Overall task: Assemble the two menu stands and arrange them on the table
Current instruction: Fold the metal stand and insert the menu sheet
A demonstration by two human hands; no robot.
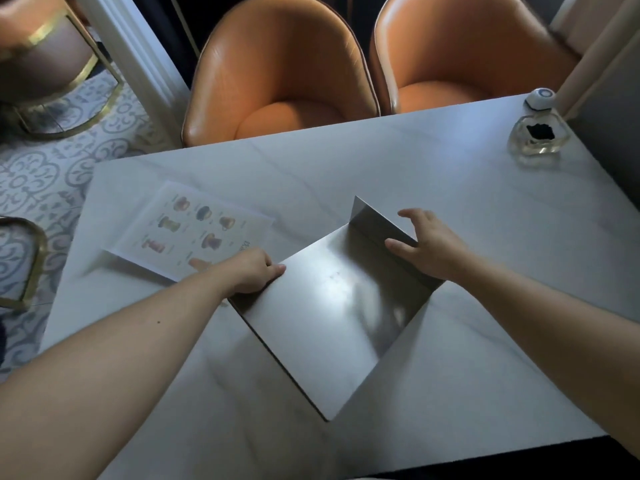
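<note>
I saw the stand (332, 306) lying on the table (450, 188), a grey metal sheet turned like a diamond, with its long axis running from the near corner, close to the table's front edge, away toward the far right. Its short folded lip rose at the far end, facing the chairs (280, 74). My left hand (251, 271) pinched the stand's left corner, thumb on top and fingers curled below. My right hand (427, 245) rested with spread fingers over the folded lip; I could not tell whether it actually gripped. The two hands were well apart, one at each side of the sheet. The menu (194, 230) lay flat just left of the stand, partly under my left wrist, showing pictures of drinks. Its print was too blurred to read. A glass bottle (538, 133) stood at the far right corner.
</note>
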